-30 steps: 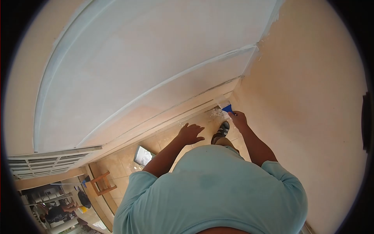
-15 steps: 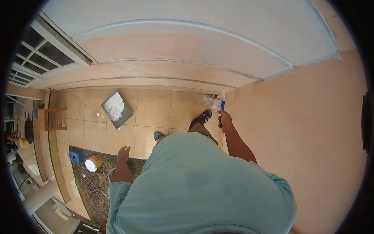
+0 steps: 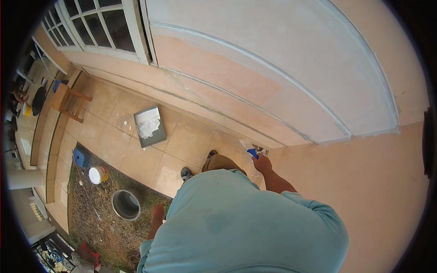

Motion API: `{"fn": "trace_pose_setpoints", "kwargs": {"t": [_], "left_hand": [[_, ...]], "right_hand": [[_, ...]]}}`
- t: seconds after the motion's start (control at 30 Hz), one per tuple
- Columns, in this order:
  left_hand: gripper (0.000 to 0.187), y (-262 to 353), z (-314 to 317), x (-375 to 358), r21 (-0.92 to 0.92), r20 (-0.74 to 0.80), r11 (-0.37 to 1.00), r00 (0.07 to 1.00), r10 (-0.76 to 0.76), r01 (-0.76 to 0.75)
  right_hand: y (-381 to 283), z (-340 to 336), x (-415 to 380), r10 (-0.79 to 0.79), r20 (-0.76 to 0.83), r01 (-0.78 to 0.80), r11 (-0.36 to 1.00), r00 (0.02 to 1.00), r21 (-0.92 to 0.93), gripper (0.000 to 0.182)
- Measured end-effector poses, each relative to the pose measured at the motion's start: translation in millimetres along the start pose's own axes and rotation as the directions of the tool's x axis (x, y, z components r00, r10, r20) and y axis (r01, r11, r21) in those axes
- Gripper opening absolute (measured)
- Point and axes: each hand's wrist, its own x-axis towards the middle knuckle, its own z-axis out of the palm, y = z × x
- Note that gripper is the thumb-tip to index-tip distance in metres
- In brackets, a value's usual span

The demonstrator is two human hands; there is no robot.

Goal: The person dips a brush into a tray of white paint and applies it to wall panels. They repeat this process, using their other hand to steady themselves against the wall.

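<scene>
My right hand [image 3: 262, 164] is closed around a blue-handled scraper [image 3: 252, 153]. The scraper's broad pale blade is low by the floor in the corner, beside white rubble [image 3: 261, 149] that my hand partly hides. My left hand [image 3: 157, 212] hangs at my side above the bare ground, touching nothing that I can see. Its fingers are too small and foreshortened to read. On the floor tiles ahead to the left lies a grey tray [image 3: 160, 136] with a white paste-like heap [image 3: 149, 127] in it.
A pink wall [image 3: 218, 77] with pale bands meets another wall [image 3: 346, 182] at the right. Leftward are a wooden chair [image 3: 73, 101], a blue container [image 3: 81, 157], a white bucket [image 3: 96, 175] and a round concrete ring [image 3: 114, 210] in the soil. Another person's arm [image 3: 19, 95] shows far left.
My view has turned, so the wall and tray appear tilted. My right hand has shifted with the scraper toward the rubble, the blade now showing. My left hand has dropped lower in view.
</scene>
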Motion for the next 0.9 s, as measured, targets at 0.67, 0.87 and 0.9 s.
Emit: {"fn": "trace_pose_setpoints", "kwargs": {"t": [0.67, 0.87, 0.9], "left_hand": [[0.056, 210.7, -177.5, 166.1, 0.035, -0.012, 0.994, 0.994, 0.107, -0.107], [0.064, 233.1, -201.9, 245.5, 0.245, 0.194, 0.911, 0.938, 0.288, -0.331], [0.062, 237.7, -207.8, 258.6, 0.297, 0.255, 0.882, 0.921, 0.295, -0.365]], "right_hand": [[49.2, 48.4, 1.5, 0.198, -0.081, -0.178, 0.963, 0.977, 0.205, 0.044], [88.2, 109.6, -90.3, 0.563, -0.022, -0.536, 0.798, 0.826, 0.274, 0.042], [79.4, 114.2, -109.4, 0.594, -0.045, -0.556, 0.774, 0.803, 0.302, 0.039]]}}
